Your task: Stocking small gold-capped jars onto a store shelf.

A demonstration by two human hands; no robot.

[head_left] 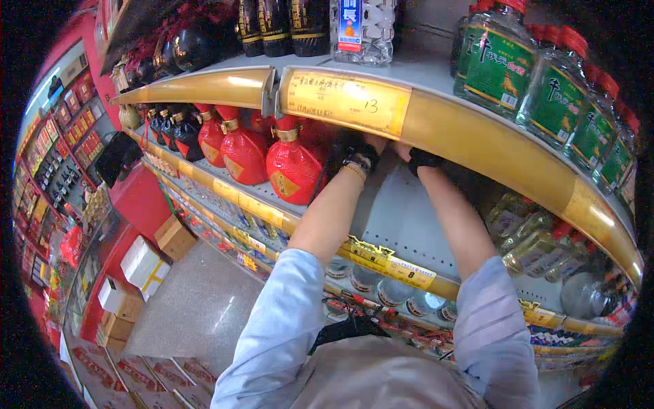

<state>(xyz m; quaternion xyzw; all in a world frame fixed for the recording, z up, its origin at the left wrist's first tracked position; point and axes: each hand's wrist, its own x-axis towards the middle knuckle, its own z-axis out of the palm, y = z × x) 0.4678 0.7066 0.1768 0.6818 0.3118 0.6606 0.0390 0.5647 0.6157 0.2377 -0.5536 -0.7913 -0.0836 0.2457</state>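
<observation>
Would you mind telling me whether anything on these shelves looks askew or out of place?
Yes: on the right of the middle shelf, several clear bottles with red caps lie on their sides in a heap, while the red bottles at left stand upright. Both hands reach under the upper shelf's gold edge, so they are hidden.

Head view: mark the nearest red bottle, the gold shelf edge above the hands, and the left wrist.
Red bottle (293,170), head view, on its round body.
Gold shelf edge (477,133), head view, on the bare front strip.
Left wrist (359,163), head view, on the dark band; hand itself hidden under the shelf.
</observation>
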